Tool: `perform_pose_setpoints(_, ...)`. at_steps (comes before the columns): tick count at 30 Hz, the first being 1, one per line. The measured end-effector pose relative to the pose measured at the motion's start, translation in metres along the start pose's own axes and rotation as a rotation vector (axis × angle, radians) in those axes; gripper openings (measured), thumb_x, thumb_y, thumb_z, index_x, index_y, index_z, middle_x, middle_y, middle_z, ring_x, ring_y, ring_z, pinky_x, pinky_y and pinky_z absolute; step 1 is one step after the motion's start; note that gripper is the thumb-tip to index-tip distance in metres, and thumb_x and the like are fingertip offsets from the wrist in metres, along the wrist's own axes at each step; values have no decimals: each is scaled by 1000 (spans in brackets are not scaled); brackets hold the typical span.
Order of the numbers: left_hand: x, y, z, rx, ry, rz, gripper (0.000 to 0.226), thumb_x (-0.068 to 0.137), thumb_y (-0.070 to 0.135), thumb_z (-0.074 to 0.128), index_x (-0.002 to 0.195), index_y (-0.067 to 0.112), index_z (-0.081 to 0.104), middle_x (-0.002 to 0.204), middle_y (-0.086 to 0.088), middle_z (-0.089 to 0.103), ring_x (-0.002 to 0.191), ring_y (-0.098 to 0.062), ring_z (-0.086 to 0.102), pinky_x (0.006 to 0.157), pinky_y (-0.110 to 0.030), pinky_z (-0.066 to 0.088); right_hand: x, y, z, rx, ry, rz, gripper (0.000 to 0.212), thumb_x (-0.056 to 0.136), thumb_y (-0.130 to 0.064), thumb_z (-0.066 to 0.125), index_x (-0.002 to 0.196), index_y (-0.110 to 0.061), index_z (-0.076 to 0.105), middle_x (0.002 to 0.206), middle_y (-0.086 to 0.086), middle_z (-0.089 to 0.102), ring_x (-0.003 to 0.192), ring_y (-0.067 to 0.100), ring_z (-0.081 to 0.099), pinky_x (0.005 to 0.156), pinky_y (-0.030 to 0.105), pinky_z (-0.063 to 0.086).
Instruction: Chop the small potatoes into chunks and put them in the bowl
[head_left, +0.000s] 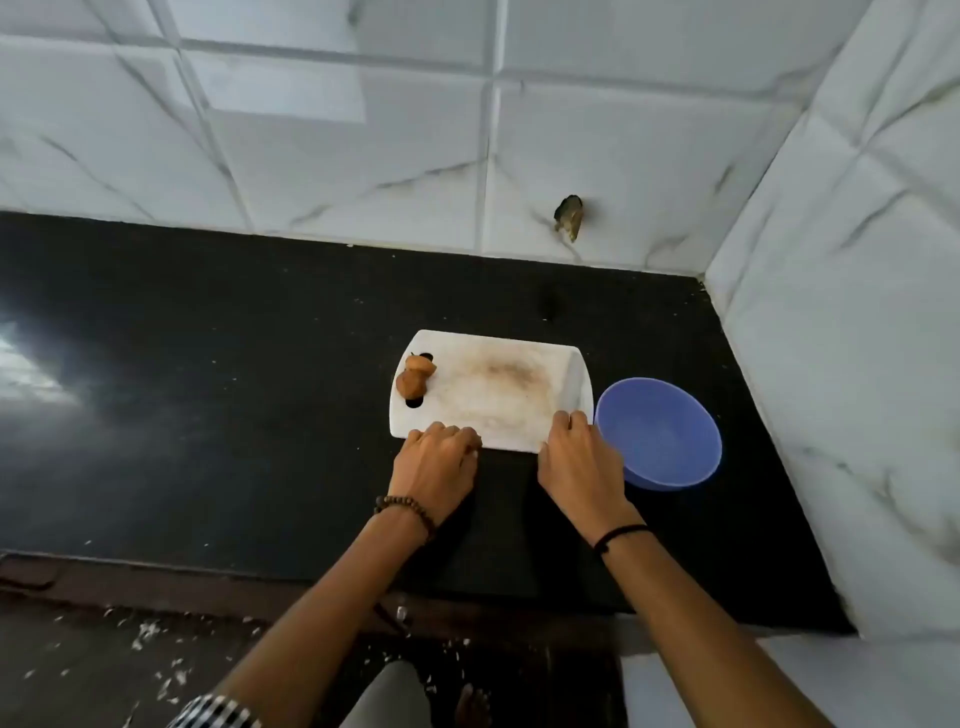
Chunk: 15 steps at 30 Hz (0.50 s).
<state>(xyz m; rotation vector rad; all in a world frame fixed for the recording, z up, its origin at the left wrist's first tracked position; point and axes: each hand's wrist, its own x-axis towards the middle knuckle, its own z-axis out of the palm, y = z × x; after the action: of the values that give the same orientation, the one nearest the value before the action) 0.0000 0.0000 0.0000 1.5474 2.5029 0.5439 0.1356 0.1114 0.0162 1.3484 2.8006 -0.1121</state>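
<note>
white rectangular plastic cutting board (498, 395) flat on black speckled stone worktop (234, 389). small brown potatoes (414, 376), uncut, clumped and touching, on the board's far left end, over the handle slot. round blue plastic bowl (670, 415) on the worktop just right of the board. my left hand (439, 457): fingers bent over the board's near edge, gripping it. my right hand (579, 457): curled on the near right corner, beside the bowl.

Mid-frame, the left hand (439, 457) and right hand (576, 460) grip the board's (498, 384) near edge; potatoes (414, 376) on its left end, bowl (660, 431) just right.
</note>
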Motion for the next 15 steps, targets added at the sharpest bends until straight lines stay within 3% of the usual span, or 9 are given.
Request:
perform_pose_setpoints(9, 14, -14, 4, -21, 73, 21, 21, 97, 24, 46, 109, 24, 63, 102, 7, 67, 100, -12, 55, 90, -28, 38, 15, 16, 3, 23, -8, 22, 38, 101, -27, 57, 134, -11, 47, 127, 9, 55, 107, 22, 62, 80, 34, 58)
perform_pose_setpoints(15, 37, -24, -4, 47, 134, 56, 19, 93, 21, 53, 106, 22, 67, 102, 7, 68, 101, -13, 56, 89, -27, 38, 29, 29, 5, 42, -33, 49, 33, 101, -31, 57, 128, -14, 50, 115, 6, 62, 96, 16, 65, 76, 28, 58)
